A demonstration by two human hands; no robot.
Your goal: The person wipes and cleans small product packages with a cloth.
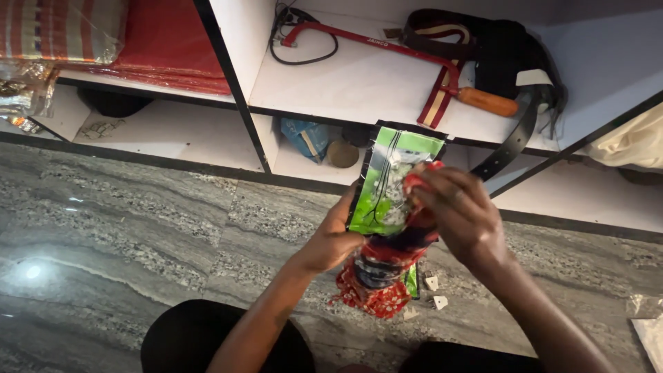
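Note:
A shiny green, black and red foil packet is held upright over the grey stone floor. My left hand grips its left edge from the side. My right hand pinches its upper right corner, where the red part of the foil is crumpled. The packet's lower red and black part hangs down, creased, close to the floor. Two small white pieces lie on the floor just right of the packet's lower end.
White shelves with black edges stand ahead. On the upper shelf lie a red-framed hacksaw with an orange handle, a black cable, and black belts. A blue packet sits on a lower shelf. Red cloth lies left. My dark-clad knees are below.

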